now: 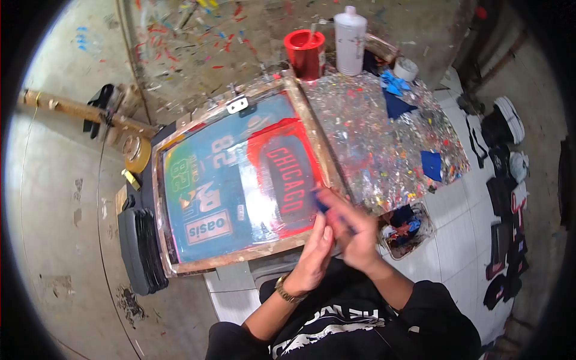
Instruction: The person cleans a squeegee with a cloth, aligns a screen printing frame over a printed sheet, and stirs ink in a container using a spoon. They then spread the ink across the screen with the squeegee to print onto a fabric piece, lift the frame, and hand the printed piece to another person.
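A wood-edged printing screen [210, 264] lies tilted in front of me, its blue mesh carrying several designs. Red ink [258, 141] surrounds the word CHICAGO on its right side. My right hand [355, 234], smeared by motion, is closed on a dark blue cloth [320, 201] at the screen's lower right edge. Beside it, my left hand [317, 249], with a watch on the wrist, has its fingers stretched out by the lower frame edge, seemingly holding nothing. Part of its fingers is hidden near the right hand.
On the ink-splattered table [384, 150] stand a red tub [305, 57] and a white bottle [350, 42]; a blue cloth scrap [431, 166] lies there. Below is a bin [411, 243] of rags. Dark flat pieces [141, 249] are stacked left, near a yellow jar [137, 153]. Caps [504, 123] line the right.
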`<state>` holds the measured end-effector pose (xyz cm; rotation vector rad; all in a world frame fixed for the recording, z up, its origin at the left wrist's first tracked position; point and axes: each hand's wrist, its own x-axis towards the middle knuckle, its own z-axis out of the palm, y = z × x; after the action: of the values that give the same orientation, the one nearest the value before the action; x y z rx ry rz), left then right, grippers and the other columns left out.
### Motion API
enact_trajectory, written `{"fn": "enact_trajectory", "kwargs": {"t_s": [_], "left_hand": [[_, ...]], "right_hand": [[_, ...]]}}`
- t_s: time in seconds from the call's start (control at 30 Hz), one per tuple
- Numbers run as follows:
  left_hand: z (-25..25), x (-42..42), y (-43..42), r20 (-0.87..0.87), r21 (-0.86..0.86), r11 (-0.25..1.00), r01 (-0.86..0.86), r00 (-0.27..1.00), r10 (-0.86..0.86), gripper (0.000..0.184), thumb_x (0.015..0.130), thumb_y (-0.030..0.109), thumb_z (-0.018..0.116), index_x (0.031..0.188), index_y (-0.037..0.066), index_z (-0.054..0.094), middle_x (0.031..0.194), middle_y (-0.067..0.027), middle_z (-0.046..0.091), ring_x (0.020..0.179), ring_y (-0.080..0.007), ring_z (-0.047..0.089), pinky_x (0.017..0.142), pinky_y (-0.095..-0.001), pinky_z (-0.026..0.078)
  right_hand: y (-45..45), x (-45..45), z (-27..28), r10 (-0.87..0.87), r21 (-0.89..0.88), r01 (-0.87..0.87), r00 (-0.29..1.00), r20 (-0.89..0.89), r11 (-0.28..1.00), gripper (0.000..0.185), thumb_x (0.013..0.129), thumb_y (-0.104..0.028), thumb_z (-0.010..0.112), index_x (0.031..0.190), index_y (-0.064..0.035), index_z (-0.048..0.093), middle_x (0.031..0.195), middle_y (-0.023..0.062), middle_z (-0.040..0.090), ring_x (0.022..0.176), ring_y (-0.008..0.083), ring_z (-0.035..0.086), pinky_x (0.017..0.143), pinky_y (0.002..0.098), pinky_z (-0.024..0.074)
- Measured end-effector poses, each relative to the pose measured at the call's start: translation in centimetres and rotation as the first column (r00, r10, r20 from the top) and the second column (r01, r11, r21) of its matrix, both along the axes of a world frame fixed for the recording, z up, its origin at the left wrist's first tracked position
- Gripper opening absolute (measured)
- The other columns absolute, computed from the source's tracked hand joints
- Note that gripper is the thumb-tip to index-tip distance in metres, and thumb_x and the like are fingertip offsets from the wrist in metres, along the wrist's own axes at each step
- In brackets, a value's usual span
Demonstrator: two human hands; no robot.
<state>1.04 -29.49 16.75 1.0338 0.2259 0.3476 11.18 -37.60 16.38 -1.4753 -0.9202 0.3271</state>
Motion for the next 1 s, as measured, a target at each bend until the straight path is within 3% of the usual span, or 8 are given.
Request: {"fn": "enact_trajectory", "kwargs": {"t_s": [0.07, 0.3, 0.57, 0.6, 0.7, 0.77, 0.87, 1.0], "left_hand": [[-0.1, 0.1, 0.5, 0.001, -0.208, 0.969, -0.136, 0.99, 0.139, 0.063, 0.113, 0.04, 0.028, 0.166, 0.012, 0.008, 0.171, -0.0164, 0.016, 0.157, -0.0314, 0.019, 0.128, -0.0463, 0.018], [0.8, 0.1, 5.1, 0.104, -0.332, 0.909, -0.253, 0.948, 0.302, 0.059, 0.113, 0.036, 0.029, 0.155, -0.006, 0.03, 0.163, -0.0229, 0.033, 0.152, -0.035, 0.033, 0.126, -0.0454, 0.024], [0.9, -2.4, 8.5, 0.237, -0.032, 0.938, -0.344, 0.91, 0.342, 0.054, 0.113, 0.034, 0.031, 0.143, -0.009, 0.048, 0.153, -0.0283, 0.045, 0.144, -0.039, 0.045, 0.121, -0.0485, 0.034], [0.9, -3.0, 8.7, 0.2, 0.18, 0.952, -0.249, 0.957, 0.213, 0.053, 0.113, 0.033, 0.033, 0.142, -0.009, 0.05, 0.154, -0.028, 0.046, 0.144, -0.0377, 0.045, 0.121, -0.0477, 0.034], [3.5, -4.5, 7.9, -0.093, 0.827, 0.562, 0.012, 0.989, 0.116, 0.048, 0.11, 0.034, 0.041, 0.122, -0.008, 0.062, 0.133, -0.0335, 0.057, 0.126, -0.0423, 0.059, 0.102, -0.045, 0.048], [3.3, -6.3, 7.8, -0.322, 0.892, 0.369, 0.262, 0.94, 0.112, 0.049, 0.108, 0.042, 0.045, 0.096, -0.002, 0.063, 0.099, -0.0275, 0.066, 0.09, -0.0433, 0.066, 0.075, -0.0466, 0.052], [4.3, -7.5, 8.1, -0.524, 0.836, 0.168, 0.522, 0.851, -0.033, 0.063, 0.106, 0.057, 0.037, 0.082, 0.002, 0.056, 0.074, -0.016, 0.059, 0.067, -0.0417, 0.06, 0.063, -0.0503, 0.047], [3.0, -9.4, 9.3, -0.23, 0.972, 0.046, 0.231, 0.973, -0.02, 0.075, 0.097, 0.075, 0.033, 0.072, 0.006, 0.05, 0.065, -0.0107, 0.049, 0.059, -0.0315, 0.058, 0.05, -0.0418, 0.042]], "right_hand": [[2.0, -0.4, 0.7, 0.208, -0.087, -0.191, 0.934, 0.291, 0.978, 0.063, 0.09, -0.009, 0.051, 0.152, 0.0027, 0.044, 0.16, 0.0236, 0.04, 0.156, 0.0388, 0.024, 0.127, 0.0555, 0.0062], [3.7, -3.2, 0.4, 0.268, -0.171, -0.212, 0.85, 0.453, 0.962, 0.06, 0.099, -0.025, 0.044, 0.147, 0.0115, 0.046, 0.158, 0.0318, 0.038, 0.152, 0.0454, 0.031, 0.124, 0.0567, 0.0193], [2.2, -3.2, 0.9, 0.381, -0.242, -0.297, 0.777, 0.501, 0.924, 0.053, 0.098, -0.027, 0.055, 0.142, 0.0014, 0.057, 0.15, 0.0179, 0.055, 0.143, 0.0362, 0.046, 0.117, 0.0535, 0.0328], [1.9, -2.2, 1.3, 0.447, -0.247, -0.373, 0.78, 0.438, 0.894, 0.051, 0.096, -0.026, 0.057, 0.14, 0.0015, 0.058, 0.143, 0.0177, 0.059, 0.133, 0.0364, 0.052, 0.112, 0.0521, 0.0375], [1.5, 0.4, 2.3, 0.602, -0.276, -0.537, 0.745, 0.288, 0.797, 0.041, 0.09, -0.019, 0.063, 0.125, 0.0008, 0.064, 0.099, 0.0156, 0.063, 0.091, 0.0337, 0.061, 0.083, 0.0422, 0.0513], [1.7, 1.0, 1.9, 0.716, -0.354, -0.632, 0.519, 0.467, 0.689, 0.035, 0.086, -0.017, 0.064, 0.115, 0.0016, 0.064, 0.094, 0.0135, 0.061, 0.085, 0.0317, 0.06, 0.079, 0.0431, 0.0512], [1.4, -0.1, 3.2, 0.768, -0.514, -0.597, 0.31, 0.561, 0.616, 0.033, 0.083, -0.016, 0.064, 0.11, 0.0037, 0.06, 0.097, 0.0142, 0.061, 0.08, 0.0325, 0.061, 0.075, 0.0431, 0.0521], [2.0, -0.9, 3.8, 0.923, -0.29, -0.877, 0.353, 0.155, 0.384, 0.055, 0.084, -0.016, 0.062, 0.132, 0.0094, 0.05, 0.103, 0.0202, 0.06, 0.083, 0.0375, 0.065, 0.07, 0.0435, 0.0532]]}}
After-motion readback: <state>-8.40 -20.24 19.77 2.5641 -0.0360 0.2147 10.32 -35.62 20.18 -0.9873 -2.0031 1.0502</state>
